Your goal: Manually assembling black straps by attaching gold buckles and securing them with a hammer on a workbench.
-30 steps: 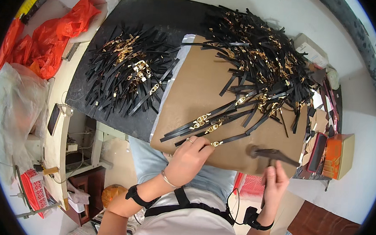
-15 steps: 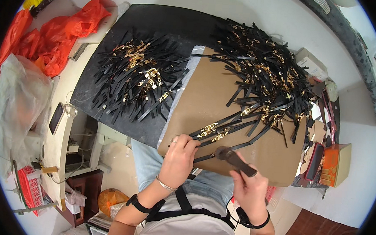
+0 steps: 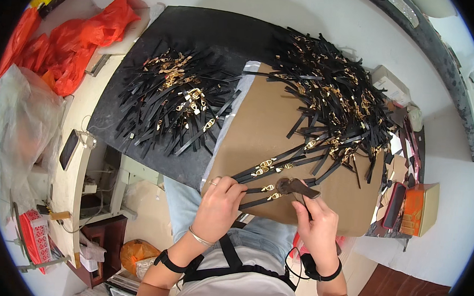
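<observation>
My left hand (image 3: 220, 204) is closed near the front of the brown board (image 3: 261, 106), its fingers on the near ends of several black straps with gold link fittings. One of these straps (image 3: 256, 204) passes just right of my fingertips. My right hand (image 3: 319, 224) grips a hammer (image 3: 300, 190) with a dark, worn head. The hammer's head hovers over or rests on the straps beside two gold links; contact is hard to judge. The straps fan toward a large heap of black straps (image 3: 340, 94) at the far right of the board.
A second strap heap (image 3: 172, 100) lies left on the black tabletop (image 3: 212, 27). A phone (image 3: 394, 205) and an orange box (image 3: 420, 209) stand by the right edge. Further left are a side table (image 3: 103, 74), another phone (image 3: 70, 149) and red plastic bags (image 3: 69, 51).
The hammer head has turned and shifted slightly toward the far side. Two gold links now show between my left fingers and the hammer, where fewer showed before. My left hand has moved slightly nearer.
</observation>
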A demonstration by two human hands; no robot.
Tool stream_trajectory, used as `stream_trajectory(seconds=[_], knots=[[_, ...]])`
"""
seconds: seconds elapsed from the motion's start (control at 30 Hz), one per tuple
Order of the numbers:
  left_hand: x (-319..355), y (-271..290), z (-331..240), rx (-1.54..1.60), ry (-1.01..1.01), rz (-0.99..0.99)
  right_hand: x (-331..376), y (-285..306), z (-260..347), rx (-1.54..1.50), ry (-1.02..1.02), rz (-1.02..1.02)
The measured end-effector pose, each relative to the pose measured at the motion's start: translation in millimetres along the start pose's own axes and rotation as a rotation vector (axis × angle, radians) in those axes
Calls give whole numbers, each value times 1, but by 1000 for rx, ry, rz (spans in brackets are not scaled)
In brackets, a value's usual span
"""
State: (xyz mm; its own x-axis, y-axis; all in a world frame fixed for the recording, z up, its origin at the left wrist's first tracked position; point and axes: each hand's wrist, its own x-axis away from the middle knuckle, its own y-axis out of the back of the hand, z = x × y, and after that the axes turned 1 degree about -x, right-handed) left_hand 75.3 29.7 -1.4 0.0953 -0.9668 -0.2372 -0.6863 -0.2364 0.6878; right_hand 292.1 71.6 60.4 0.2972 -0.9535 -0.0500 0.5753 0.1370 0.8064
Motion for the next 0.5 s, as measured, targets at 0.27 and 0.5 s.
stream_trajectory(seconds=[0.27, 0.5], knots=[[-36, -5, 14, -21, 37, -125, 0, -27, 0, -16, 175, 34], [-35, -11, 20, -84, 81, -131, -8, -11, -20, -143, 69, -218]])
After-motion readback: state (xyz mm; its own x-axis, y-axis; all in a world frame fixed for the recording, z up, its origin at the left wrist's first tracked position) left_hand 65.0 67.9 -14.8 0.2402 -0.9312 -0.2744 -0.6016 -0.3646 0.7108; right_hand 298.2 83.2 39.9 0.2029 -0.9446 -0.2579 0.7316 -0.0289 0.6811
